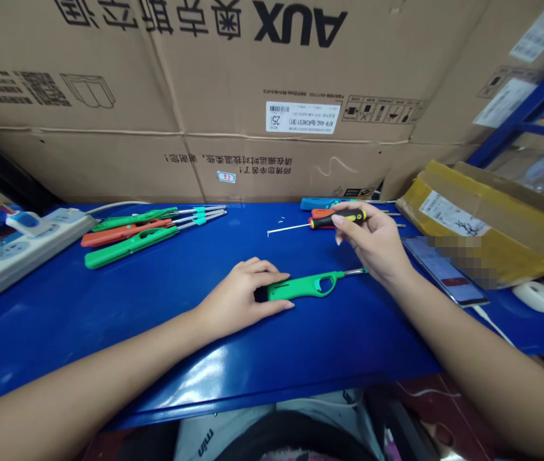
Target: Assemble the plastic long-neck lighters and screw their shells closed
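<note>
On a blue table (233, 237), a green lighter (301, 287) lies with its metal nozzle pointing right. The person's left hand (240, 291) is closed around its butt end, thumb and forefinger along opposite sides. Beyond the lighter, the right hand (375, 243) pinches a black-and-yellow screwdriver (322, 222), tip clear of the lighter; whether it touches the table, I can't tell. The step in hand seems to be steadying the lighter for tool work; bringing the tip over would call for a firm left hold.

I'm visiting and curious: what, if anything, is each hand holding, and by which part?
The right hand holds a screwdriver by its handle; the left hand a green lighter by its handle's end.
</note>
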{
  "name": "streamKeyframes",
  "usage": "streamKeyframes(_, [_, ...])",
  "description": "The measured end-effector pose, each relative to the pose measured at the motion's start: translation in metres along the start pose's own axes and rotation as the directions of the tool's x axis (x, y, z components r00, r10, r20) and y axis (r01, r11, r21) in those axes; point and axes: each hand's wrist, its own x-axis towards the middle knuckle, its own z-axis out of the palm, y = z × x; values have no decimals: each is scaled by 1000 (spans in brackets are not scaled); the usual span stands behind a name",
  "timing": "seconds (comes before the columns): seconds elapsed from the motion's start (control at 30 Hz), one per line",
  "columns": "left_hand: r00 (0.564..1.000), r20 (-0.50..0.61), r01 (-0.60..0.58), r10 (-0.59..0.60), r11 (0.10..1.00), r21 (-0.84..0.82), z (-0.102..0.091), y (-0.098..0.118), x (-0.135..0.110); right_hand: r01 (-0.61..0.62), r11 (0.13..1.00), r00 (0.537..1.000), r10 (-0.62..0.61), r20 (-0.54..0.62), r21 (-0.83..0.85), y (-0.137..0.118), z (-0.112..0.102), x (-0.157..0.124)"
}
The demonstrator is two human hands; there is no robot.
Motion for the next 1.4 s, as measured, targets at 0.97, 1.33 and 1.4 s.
streamKeyframes(0.97, [942,-323,57,-86,994,-97,-12,-4,4,34,988,998,-41,45,153,8,14,-12])
streamKeyframes(1.33, [954,-297,37,-47,999,-40,-15,-3,3,27,997,998,-31,54,68,4,14,-14])
streamKeyframes(1.4, [955,-293,40,-50,998,-40,-15,-3,3,37,998,998,-41,56,58,3,13,-14])
